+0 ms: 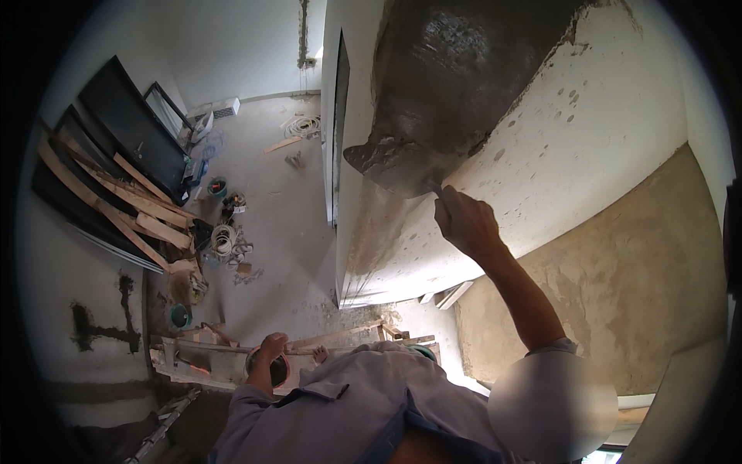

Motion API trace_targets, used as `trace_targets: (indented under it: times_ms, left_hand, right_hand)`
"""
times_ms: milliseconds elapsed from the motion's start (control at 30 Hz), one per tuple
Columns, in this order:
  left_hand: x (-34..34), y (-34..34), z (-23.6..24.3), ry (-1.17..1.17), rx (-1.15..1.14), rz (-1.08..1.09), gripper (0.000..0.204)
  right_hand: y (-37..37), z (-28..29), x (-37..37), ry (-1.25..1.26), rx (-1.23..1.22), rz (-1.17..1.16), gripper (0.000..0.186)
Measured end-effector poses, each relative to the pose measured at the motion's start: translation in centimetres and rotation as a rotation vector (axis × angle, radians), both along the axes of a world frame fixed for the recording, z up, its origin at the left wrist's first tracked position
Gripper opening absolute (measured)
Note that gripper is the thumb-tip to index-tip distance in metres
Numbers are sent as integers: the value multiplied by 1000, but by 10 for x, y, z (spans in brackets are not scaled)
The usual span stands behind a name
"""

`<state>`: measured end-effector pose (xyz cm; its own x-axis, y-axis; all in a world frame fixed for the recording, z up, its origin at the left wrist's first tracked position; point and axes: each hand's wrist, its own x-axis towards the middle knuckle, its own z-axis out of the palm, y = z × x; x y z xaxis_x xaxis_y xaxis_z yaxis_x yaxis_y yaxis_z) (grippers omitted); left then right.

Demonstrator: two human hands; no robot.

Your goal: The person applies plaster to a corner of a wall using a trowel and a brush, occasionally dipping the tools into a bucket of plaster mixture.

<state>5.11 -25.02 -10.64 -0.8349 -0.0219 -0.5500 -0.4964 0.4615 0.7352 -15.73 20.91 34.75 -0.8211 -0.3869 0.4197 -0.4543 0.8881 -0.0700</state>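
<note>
Grey plaster [471,73] meets a trowel [406,176] clenched in the right grip [468,224]; left grip [269,347] at a bucket [287,370], hold unclear.

We note mortar [464,69] on the wall [572,155], right; trowel [402,172] at the mortar's lower edge, right hand [469,223] just below. Left of the wall, floor [282,224]: coil [308,122] at its far right corner, planks [158,230] along its left edge, before a door [127,116]. Left hand [271,346] at a bucket [286,374], nearest us.
</note>
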Motion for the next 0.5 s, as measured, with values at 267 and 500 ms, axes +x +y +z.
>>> trace_targets:
  times_ms: [267,500]
  left_hand:
    - [26,-29,-39,156,-73,-89,28]
    - [21,-21,-25,44,29,-118,45]
  right_hand:
    - [18,-30,41,-109,-144,21,17]
    - [-40,-19,0,238,-412,-74,8]
